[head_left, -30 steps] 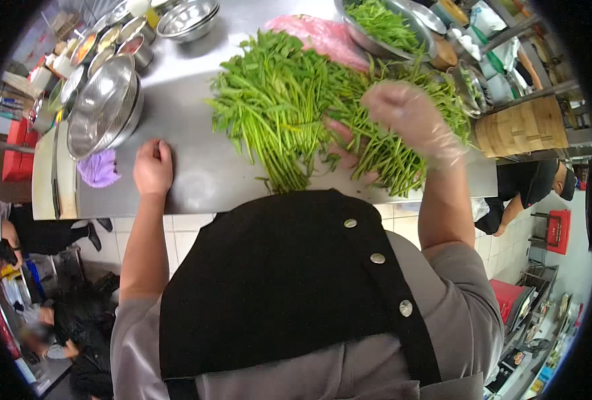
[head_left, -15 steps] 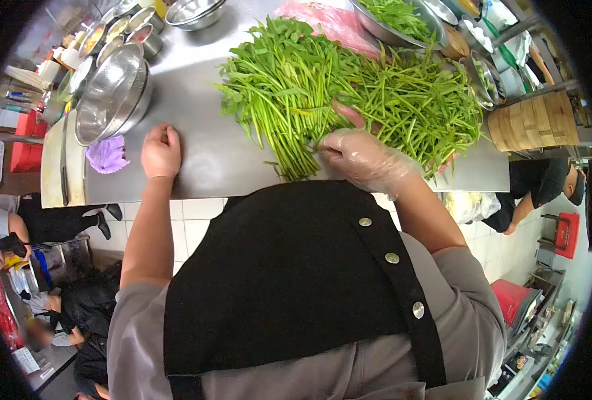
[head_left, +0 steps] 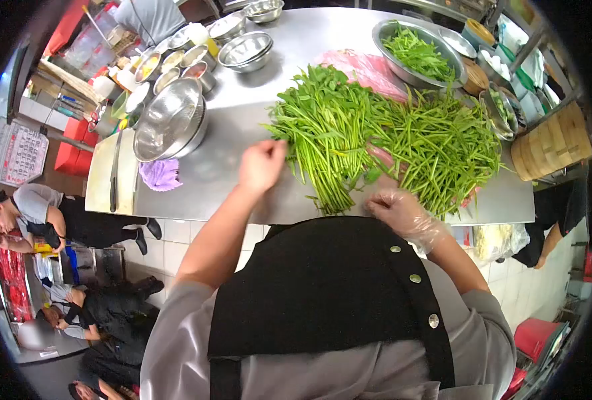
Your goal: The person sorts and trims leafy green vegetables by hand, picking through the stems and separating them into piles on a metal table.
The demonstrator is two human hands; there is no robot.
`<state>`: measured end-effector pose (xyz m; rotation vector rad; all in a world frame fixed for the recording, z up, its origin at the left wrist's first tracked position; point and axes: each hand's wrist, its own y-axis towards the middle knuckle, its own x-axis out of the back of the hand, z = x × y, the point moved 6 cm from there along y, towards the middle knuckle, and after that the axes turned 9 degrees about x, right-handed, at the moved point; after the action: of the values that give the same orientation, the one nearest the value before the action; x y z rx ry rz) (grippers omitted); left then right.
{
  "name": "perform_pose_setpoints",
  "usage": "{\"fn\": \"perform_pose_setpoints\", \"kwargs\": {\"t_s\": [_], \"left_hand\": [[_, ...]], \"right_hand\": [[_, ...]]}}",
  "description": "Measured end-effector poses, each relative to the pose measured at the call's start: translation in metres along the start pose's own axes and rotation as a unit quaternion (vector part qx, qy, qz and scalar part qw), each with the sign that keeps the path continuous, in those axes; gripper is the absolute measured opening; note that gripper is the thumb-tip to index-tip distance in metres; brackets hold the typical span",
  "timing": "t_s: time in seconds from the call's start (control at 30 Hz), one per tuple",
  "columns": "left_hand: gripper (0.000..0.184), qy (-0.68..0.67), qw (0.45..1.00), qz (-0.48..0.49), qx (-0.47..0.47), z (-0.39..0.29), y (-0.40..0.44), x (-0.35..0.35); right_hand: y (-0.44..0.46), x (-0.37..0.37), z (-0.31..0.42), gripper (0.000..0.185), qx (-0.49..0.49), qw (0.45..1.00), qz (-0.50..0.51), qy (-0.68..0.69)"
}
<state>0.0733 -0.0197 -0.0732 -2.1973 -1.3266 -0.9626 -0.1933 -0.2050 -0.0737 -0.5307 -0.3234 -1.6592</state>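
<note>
A big heap of water spinach [head_left: 329,140] lies on the steel table, its long stems pointing towards me on the left and lying looser and more tangled on the right. My bare left hand [head_left: 262,165] is curled closed just beside the left edge of the leaves, with nothing visible in it. Wearing a clear plastic glove, my right hand [head_left: 402,212] is closed at the table's front edge, right of the cut stem ends. Whatever its fingertips hold, if anything, is hidden. Pink plastic [head_left: 369,70] lies behind and partly under the greens.
A metal bowl of leaves [head_left: 412,57] stands behind the heap. At left are strainer bowls [head_left: 169,123], a purple cloth [head_left: 161,175] and a knife [head_left: 114,180] on a cutting board [head_left: 99,177]. A bamboo steamer [head_left: 552,143] stands right. Other people are beyond the table's ends.
My left hand has moved right, from the bare tabletop to the edge of the greens. My right hand has drawn slightly away from the stem ends. The camera view has shifted.
</note>
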Motion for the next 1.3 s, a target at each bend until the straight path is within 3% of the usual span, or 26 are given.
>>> {"fn": "perform_pose_setpoints", "kwargs": {"t_s": [0.13,0.2,0.3,0.33,0.47,0.57,0.6,0.63,0.7,0.77,0.9,1.0,1.13,1.23,1.3], "left_hand": [[0.052,0.071,0.990,0.109,0.054,-0.040,0.007,-0.041],[0.051,0.037,0.993,0.100,0.056,-0.031,0.016,-0.054],[0.034,-0.030,0.981,0.136,0.133,-0.011,0.038,-0.077],[0.030,-0.045,0.986,0.098,0.130,-0.005,0.046,-0.086],[0.029,-0.112,0.982,0.078,0.132,-0.014,0.029,-0.066],[0.024,-0.173,0.981,0.006,0.083,-0.032,0.010,-0.031],[0.022,-0.190,0.980,-0.026,0.058,-0.039,0.002,-0.016],[0.019,-0.241,0.968,-0.009,0.064,-0.045,-0.004,-0.004],[0.014,-0.344,0.935,0.051,0.062,-0.058,-0.015,0.016],[0.007,-0.354,0.935,0.034,0.010,-0.053,-0.008,0.022],[0.016,-0.281,0.958,-0.061,-0.017,-0.050,-0.023,0.079],[0.020,-0.318,0.946,-0.061,0.010,-0.020,-0.017,0.085],[0.022,-0.414,0.906,0.043,0.078,-0.019,-0.031,0.089],[0.021,-0.377,0.920,0.062,0.090,-0.029,-0.042,0.087],[0.021,-0.327,0.940,0.061,0.078,-0.042,-0.048,0.086]], "right_hand": [[-0.001,0.013,0.033,0.014,0.112,0.991,-0.025,-0.065],[-0.004,0.011,0.035,0.013,0.068,0.996,-0.028,-0.048],[0.005,0.012,-0.006,0.008,0.077,0.995,-0.006,-0.059],[0.005,0.013,-0.020,0.008,0.060,0.997,-0.012,-0.045],[0.014,0.015,-0.049,0.008,0.019,0.997,-0.003,0.080],[0.033,0.016,-0.027,0.009,0.069,0.997,0.023,-0.028],[0.041,0.012,-0.015,0.011,0.144,0.986,0.041,-0.071],[0.048,0.008,0.001,0.013,0.216,0.968,0.054,-0.112],[0.054,0.001,0.027,0.016,0.232,0.956,0.087,-0.157],[0.058,-0.008,0.050,0.019,0.144,0.971,0.101,-0.161],[0.053,-0.011,0.069,0.020,0.138,0.977,0.129,-0.095],[0.049,-0.011,0.073,0.024,0.079,0.990,0.117,-0.007],[0.035,-0.002,0.058,0.018,0.057,0.996,0.065,0.012],[0.032,0.022,0.065,0.014,0.162,0.986,0.004,-0.045],[0.032,0.038,0.061,0.010,0.167,0.984,-0.064,-0.019]]}}
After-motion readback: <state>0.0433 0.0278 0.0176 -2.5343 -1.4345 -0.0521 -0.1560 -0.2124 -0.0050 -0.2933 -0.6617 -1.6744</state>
